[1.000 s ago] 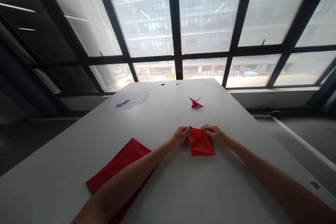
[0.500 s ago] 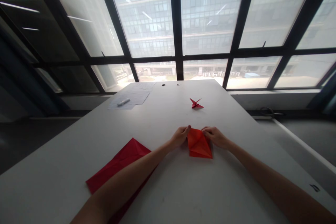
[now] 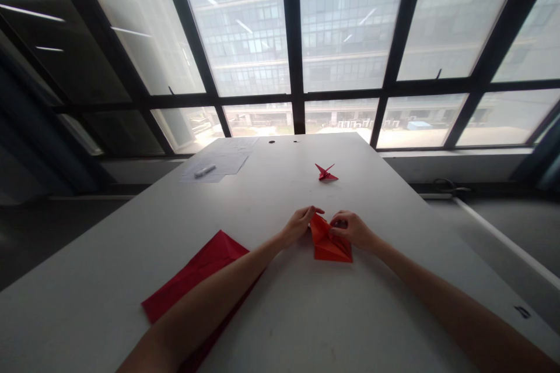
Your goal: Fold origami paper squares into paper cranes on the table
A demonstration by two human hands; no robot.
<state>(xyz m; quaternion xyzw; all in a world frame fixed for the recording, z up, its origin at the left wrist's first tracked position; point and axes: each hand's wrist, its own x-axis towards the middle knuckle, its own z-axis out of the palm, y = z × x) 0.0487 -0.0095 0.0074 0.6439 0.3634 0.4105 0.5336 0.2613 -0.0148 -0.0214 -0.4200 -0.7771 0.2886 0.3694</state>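
While the left hand (image 3: pixel 301 224) rested at the far left edge of the folded orange paper (image 3: pixel 330 252), the right hand (image 3: pixel 352 228) had its thumb and fingertips drawn together on a flap along the right side. The left hand was partly open, its fingers reaching past the paper's far corner; whether it truly pinched the edge could not be told. The paper lay between the two hands, its broad near edge spreading toward the body on the white table (image 3: pixel 385 315).

It looked light and thin, soft enough to bend under a fingertip yet crisp enough to keep a crease. Such layers would probably slide over one another and might tear or wrinkle at the points if tugged, so a gentle pinch on the loose flap, with the opposite edge steadied, seemed the best hold.

Beyond both hands, well apart from them, stood a red origami crane (image 3: pixel 325 175) with two sharp points raised. Left of the left hand lay a larger red paper (image 3: pixel 199 271), partly hidden by the left forearm. Farther off, beyond the left hand, a whitish tube (image 3: pixel 205 171) lay on printed sheets (image 3: pixel 234 162).
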